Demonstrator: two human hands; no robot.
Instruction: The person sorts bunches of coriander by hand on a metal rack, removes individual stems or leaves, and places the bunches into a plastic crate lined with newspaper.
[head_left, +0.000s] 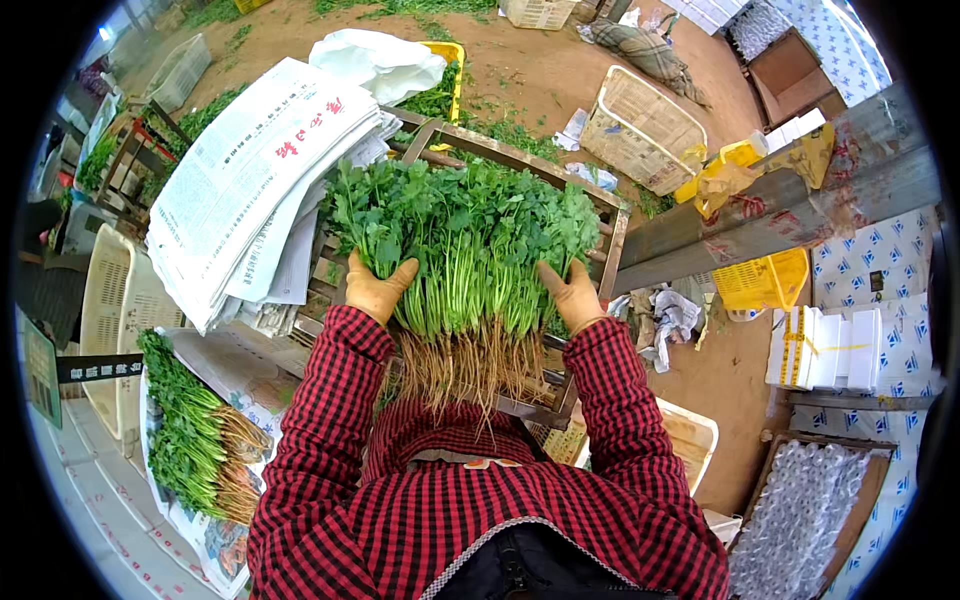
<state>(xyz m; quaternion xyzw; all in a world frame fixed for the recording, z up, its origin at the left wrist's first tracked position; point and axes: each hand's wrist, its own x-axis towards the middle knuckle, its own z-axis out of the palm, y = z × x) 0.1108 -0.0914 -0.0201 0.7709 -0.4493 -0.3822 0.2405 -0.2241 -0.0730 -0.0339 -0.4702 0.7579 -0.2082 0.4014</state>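
A wide bunch of coriander, green leaves at the far side and brown roots toward me, lies across a metal-framed rack in front of me. My left hand grips its left edge, thumb over the stems and fingers partly hidden at the side. At the opposite edge my right hand does the same, its thumb pointing into the leaves. Both hands look gloved in tan. A thick stack of newspapers rests on the rack's left end, close to my left hand.
More rooted coriander lies on newspaper at the lower left. A cream crate stands left, another cream crate at the far right. A metal beam runs along the right, near a yellow basket and white foam boxes.
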